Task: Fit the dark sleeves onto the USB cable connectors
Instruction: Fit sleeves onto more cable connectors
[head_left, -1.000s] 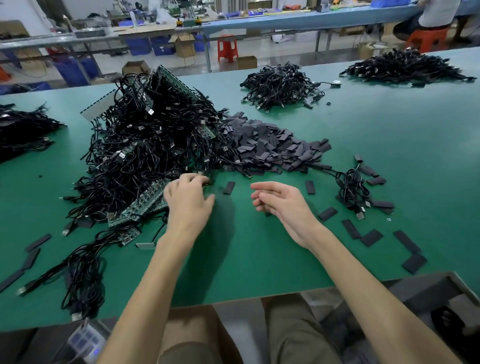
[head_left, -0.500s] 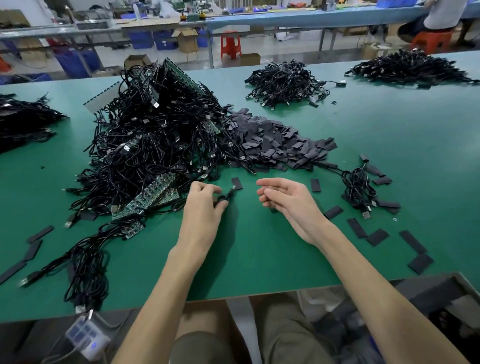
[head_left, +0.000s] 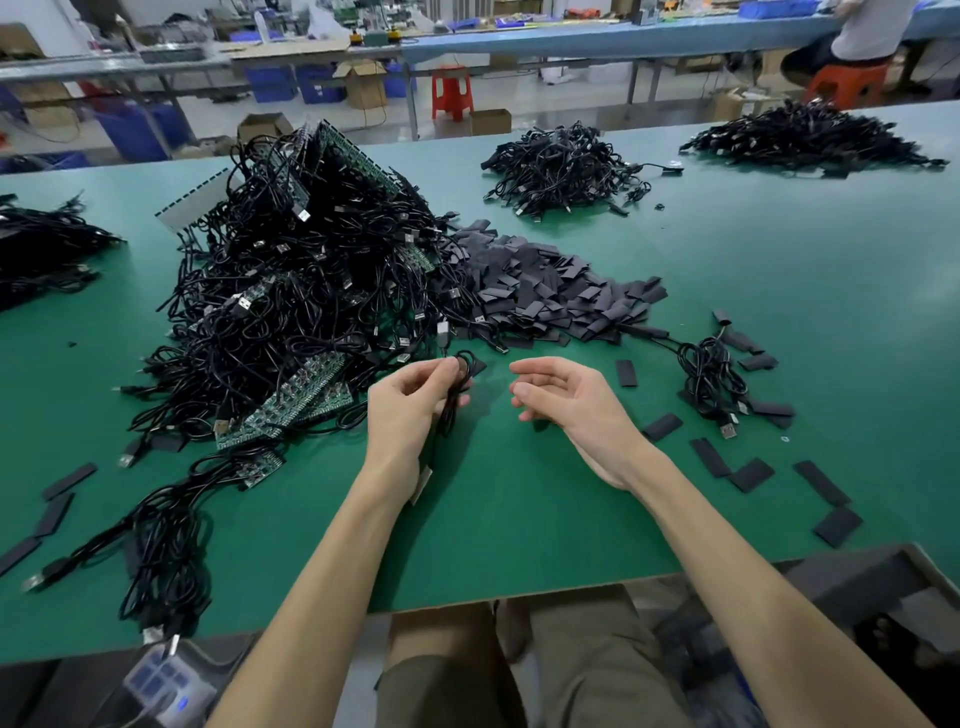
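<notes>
A person sits at a green bench (head_left: 519, 530). The left hand (head_left: 410, 410) grips one coiled black USB cable (head_left: 450, 415), just in front of a big tangled heap of cables (head_left: 311, 291). The right hand (head_left: 566, 400) hovers beside it, fingers loosely curled, holding nothing. A mound of dark sleeves (head_left: 561, 291) lies behind the hands, with loose sleeves (head_left: 748, 474) scattered to the right. No sleeve shows on the held cable. Judging by the heaps, nearly all the work remains.
</notes>
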